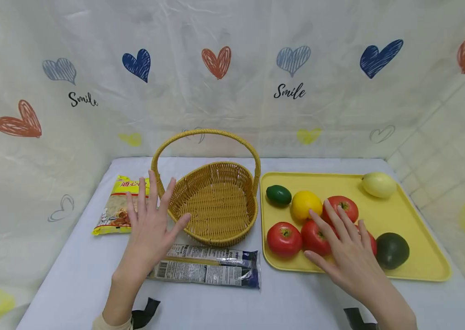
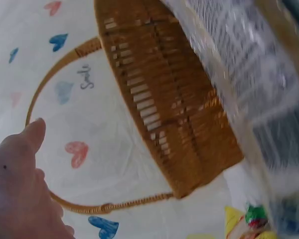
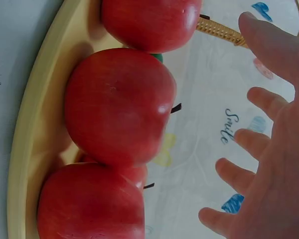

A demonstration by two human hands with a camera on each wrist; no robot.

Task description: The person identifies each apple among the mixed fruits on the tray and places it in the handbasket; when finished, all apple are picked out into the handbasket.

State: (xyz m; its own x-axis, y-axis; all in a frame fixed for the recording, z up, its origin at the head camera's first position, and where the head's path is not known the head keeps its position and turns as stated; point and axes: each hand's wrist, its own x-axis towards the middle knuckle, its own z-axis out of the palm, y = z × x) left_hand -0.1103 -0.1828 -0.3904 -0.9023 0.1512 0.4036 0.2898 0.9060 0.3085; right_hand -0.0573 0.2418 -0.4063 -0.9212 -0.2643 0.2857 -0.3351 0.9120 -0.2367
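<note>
My left hand [image 1: 148, 236] is held with its fingers spread, in front of the left side of a wicker basket [image 1: 216, 208] with a tall handle. No object is in that hand. Over the yellow tray [image 1: 416, 229] my right hand [image 1: 352, 261] hovers, fingers apart, above several red apples [image 1: 284, 239]. In the right wrist view a gap shows between these fingers and the nearest apple [image 3: 120, 107]. A yellow lemon-like fruit [image 1: 306, 205] lies beyond the fingertips. The right hand partly covers one apple at the tray's front.
A yellow snack bag [image 1: 110, 213] lies left of the basket, and a long printed packet [image 1: 212, 266] in front of it. The tray also bears a small green fruit [image 1: 279, 195], a dark avocado-like fruit [image 1: 392, 250] and a pale yellow fruit [image 1: 379, 184]. A patterned curtain [image 1: 249, 105] stands behind.
</note>
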